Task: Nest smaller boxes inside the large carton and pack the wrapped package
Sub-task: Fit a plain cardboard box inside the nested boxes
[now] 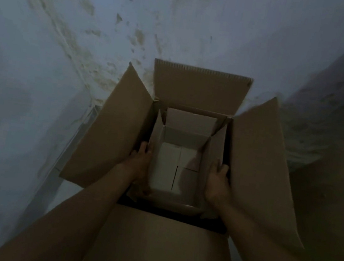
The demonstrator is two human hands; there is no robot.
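A large brown carton (109, 135) stands open in front of me, its four flaps spread outward. Inside its opening sits a smaller open cardboard box (188, 130) with its own flaps up. My left hand (140, 163) grips the smaller box's left wall, fingers curled over the rim. On the opposite wall my right hand (217, 182) holds on the same way. The smaller box's pale bottom flaps (172, 167) show between my hands. No wrapped package is in sight.
A stained pale wall (67, 51) rises behind and to the left of the carton. A dark shadowed surface (338, 152) lies to the right. The carton's near flap (162, 249) reaches toward me between my forearms.
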